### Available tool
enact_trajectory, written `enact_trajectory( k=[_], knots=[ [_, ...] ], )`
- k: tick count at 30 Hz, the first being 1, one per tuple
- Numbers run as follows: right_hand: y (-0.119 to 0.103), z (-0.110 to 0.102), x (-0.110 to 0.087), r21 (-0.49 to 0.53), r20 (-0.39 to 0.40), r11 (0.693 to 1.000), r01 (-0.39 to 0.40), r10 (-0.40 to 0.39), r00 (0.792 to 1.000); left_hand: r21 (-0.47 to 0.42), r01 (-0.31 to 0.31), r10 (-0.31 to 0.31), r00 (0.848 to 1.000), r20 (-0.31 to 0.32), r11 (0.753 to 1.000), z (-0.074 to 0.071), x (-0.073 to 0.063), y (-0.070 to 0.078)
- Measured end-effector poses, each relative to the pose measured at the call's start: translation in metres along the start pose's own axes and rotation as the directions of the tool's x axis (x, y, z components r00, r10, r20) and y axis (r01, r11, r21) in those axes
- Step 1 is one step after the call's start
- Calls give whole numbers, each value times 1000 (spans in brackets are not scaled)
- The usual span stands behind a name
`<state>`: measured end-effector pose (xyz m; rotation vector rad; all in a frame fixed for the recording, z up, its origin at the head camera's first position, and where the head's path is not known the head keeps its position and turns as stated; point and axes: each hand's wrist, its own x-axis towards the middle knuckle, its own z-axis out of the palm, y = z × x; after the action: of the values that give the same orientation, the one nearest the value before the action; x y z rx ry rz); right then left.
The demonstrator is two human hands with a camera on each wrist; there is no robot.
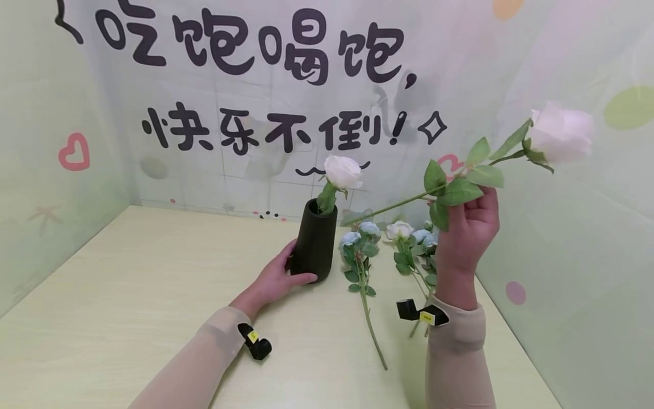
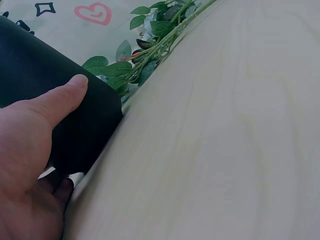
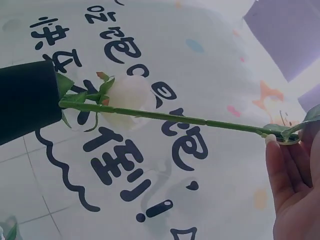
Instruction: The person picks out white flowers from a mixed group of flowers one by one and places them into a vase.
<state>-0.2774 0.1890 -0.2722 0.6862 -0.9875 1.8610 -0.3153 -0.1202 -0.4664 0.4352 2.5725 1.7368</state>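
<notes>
A black vase (image 1: 313,244) stands on the table, holding one white rose (image 1: 342,172) whose bloom and leaves show above the mouth. My left hand (image 1: 276,278) grips the vase low on its side; in the left wrist view its thumb lies across the dark wall. Raised at the right, my right hand (image 1: 472,233) pinches the leafy stem of a second white rose (image 1: 561,135). This rose's bloom points up and right, and its bare stem (image 3: 175,118) slants down toward the vase. In the right wrist view the stem's end overlaps the vase's rim.
A blue flower stem (image 1: 364,284) lies on the table right of the vase. Farther right lie a white flower (image 1: 399,230) and more blue ones (image 1: 429,237), partly behind my right forearm. A printed cloth wall (image 1: 230,165) rises along the table's back edge and sides.
</notes>
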Motion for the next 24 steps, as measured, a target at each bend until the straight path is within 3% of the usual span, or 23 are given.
enact_trajectory(
  k=[7,17,24],
  knots=[
    [1,5,-2,57,-22,998,-8,10,1000,-6,3,-3,1000,-1,1000,0,0,0],
    [10,18,-16,-70,5,996,-61,62,998,10,-7,7,1000,3,1000,-1,-1,0],
    [25,24,-30,-197,122,979,-46,71,990,7,3,-3,1000,5,1000,-1,0,-1]
  ],
)
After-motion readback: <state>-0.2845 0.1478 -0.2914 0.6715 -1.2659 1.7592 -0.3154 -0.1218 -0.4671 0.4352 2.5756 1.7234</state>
